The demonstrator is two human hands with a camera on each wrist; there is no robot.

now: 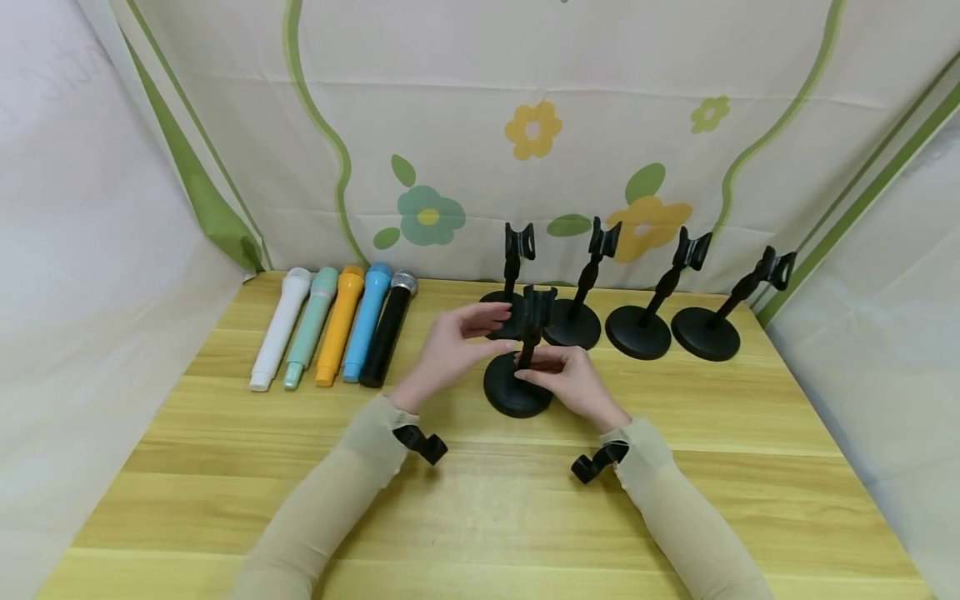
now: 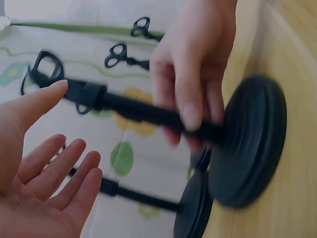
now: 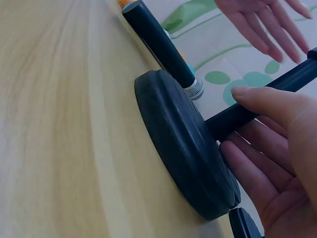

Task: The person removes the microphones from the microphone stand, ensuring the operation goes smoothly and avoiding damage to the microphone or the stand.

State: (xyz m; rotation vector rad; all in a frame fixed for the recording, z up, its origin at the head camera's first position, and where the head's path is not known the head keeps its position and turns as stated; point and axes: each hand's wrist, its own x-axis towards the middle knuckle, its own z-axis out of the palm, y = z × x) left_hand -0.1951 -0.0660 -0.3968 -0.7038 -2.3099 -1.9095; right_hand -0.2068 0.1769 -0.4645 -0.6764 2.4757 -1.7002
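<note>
A black desktop microphone stand point(image 1: 516, 395) with a round base and a forked clip on top stands upright before me. My right hand point(image 1: 576, 385) grips its pole point(image 3: 233, 120) low down, thumb on one side and fingers on the other, just above the base point(image 3: 181, 144). To the left of the pole is my left hand point(image 1: 454, 340), its fingers spread and holding nothing. In the left wrist view its thumb point(image 2: 47, 96) overlaps the stand near the clip point(image 2: 49, 67). The base is close over the wooden table point(image 1: 480, 517).
Several similar black stands point(image 1: 637, 332) form a row at the back right, the leftmost partly hidden behind the gripped one. On the left lie a white point(image 1: 281, 329), a mint point(image 1: 311, 327), an orange point(image 1: 340, 325), a blue point(image 1: 367, 323) and a black microphone point(image 1: 387, 332). Fabric walls point(image 1: 465, 167) surround the table.
</note>
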